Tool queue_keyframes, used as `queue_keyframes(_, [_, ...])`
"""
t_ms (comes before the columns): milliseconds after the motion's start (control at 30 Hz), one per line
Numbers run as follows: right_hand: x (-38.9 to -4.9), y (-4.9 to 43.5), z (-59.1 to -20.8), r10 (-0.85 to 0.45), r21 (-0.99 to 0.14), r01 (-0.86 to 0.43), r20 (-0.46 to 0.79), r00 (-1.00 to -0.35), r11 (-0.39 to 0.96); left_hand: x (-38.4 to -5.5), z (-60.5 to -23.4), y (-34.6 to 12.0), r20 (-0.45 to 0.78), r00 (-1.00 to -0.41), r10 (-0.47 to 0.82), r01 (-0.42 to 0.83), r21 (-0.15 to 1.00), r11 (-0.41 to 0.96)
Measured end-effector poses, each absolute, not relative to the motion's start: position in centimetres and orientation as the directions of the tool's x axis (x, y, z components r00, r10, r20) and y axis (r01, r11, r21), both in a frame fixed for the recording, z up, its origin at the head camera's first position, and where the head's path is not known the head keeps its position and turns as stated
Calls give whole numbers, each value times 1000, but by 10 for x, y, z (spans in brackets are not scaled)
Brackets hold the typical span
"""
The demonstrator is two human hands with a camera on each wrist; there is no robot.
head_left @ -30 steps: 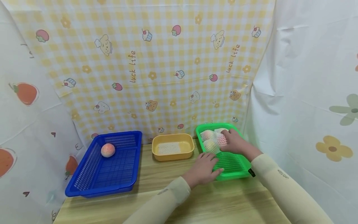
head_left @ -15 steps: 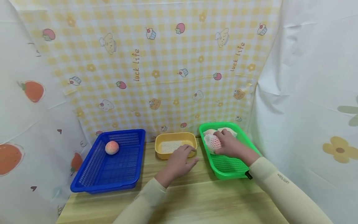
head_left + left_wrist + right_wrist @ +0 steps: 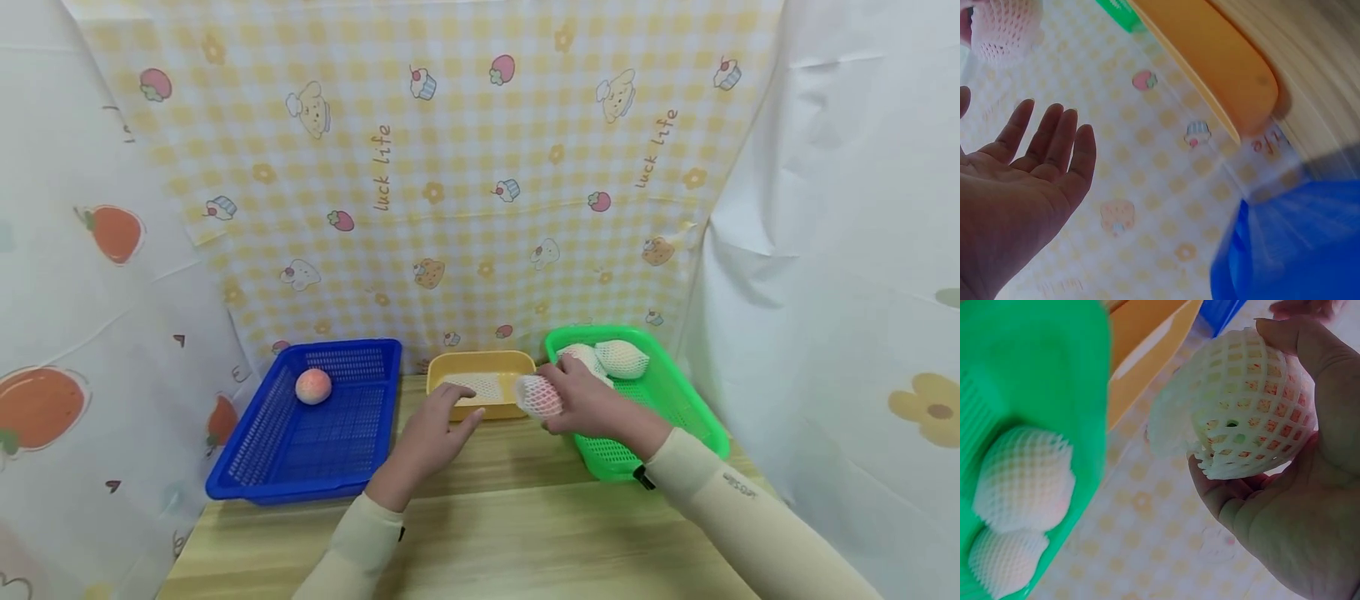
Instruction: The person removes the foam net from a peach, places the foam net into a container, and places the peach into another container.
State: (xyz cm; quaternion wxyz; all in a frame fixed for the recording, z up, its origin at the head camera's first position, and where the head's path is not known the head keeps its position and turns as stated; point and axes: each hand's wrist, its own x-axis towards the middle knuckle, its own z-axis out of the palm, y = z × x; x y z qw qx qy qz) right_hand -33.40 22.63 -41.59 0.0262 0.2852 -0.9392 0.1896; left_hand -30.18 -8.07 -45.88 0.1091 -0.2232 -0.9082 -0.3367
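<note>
My right hand (image 3: pixel 592 404) grips a reddish peach in a white foam net sleeve (image 3: pixel 537 397), between the green basket and the yellow box. In the right wrist view, thumb and fingers wrap around the netted peach (image 3: pixel 1254 406), and loose netting sticks out at its far end. My left hand (image 3: pixel 429 432) hovers in front of the yellow box (image 3: pixel 442 360), holding nothing. In the left wrist view that hand (image 3: pixel 1029 181) has its palm showing and its fingers loosely extended. Other netted fruits (image 3: pixel 624 358) lie at the back of the green basket (image 3: pixel 697 408).
A blue basket (image 3: pixel 330 454) stands at the left with one bare peach (image 3: pixel 313 387) at its back. White foam netting (image 3: pixel 472 386) lies in the yellow box. A checkered cloth (image 3: pixel 465 225) hangs behind the wooden table (image 3: pixel 525 533).
My right hand has lifted the netted peach out of the green basket and moved it left. My left hand has withdrawn from the green basket's edge, leftward to the yellow box.
</note>
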Motion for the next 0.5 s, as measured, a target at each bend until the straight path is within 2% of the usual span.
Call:
queue_keyframes(300, [-329, 181, -421, -611, -257, -636, 178, -771, 727, -297, -450, -108, 373, -892, 256, 443, 609, 658])
queue_keyframes(500, [-323, 161, -422, -666, -230, -695, 200, -719, 682, -298, -450, -119, 432, -867, 249, 479, 582, 658])
